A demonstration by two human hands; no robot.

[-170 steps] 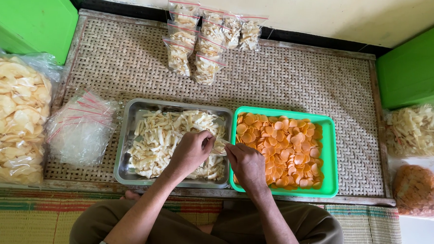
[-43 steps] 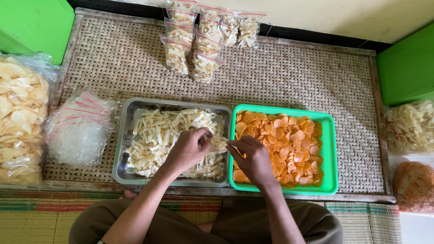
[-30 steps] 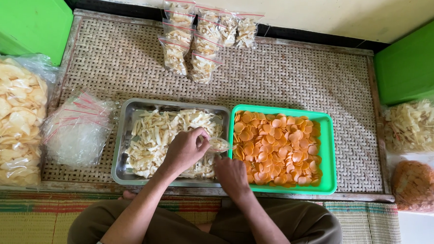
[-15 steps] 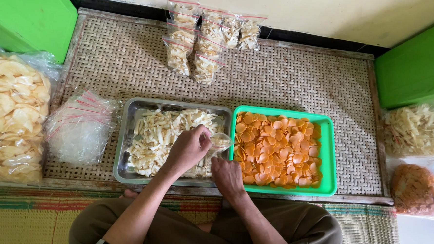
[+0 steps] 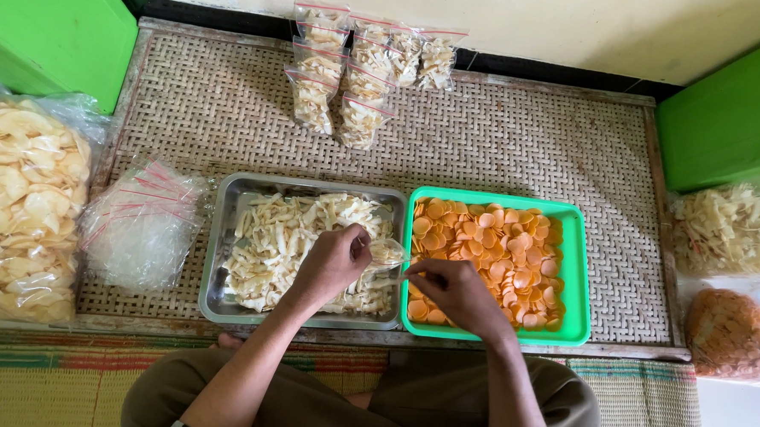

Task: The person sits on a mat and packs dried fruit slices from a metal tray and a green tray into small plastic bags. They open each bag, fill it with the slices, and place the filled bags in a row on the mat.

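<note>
Over the seam between the rectangular metal tray of pale chip strips (image 5: 268, 243) and the green plastic tray of round orange chips (image 5: 515, 253), the left hand (image 5: 333, 263) pinches a small clear plastic bag (image 5: 388, 255) open; the right hand (image 5: 453, 295), fingers curled on orange chips, is mid-filling. Next comes feeding the bag's mouth cleanly.

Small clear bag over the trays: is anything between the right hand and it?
Nothing visible. The right hand is at the small clear bag, which the left hand holds over the seam between metal tray and green tray.
</note>
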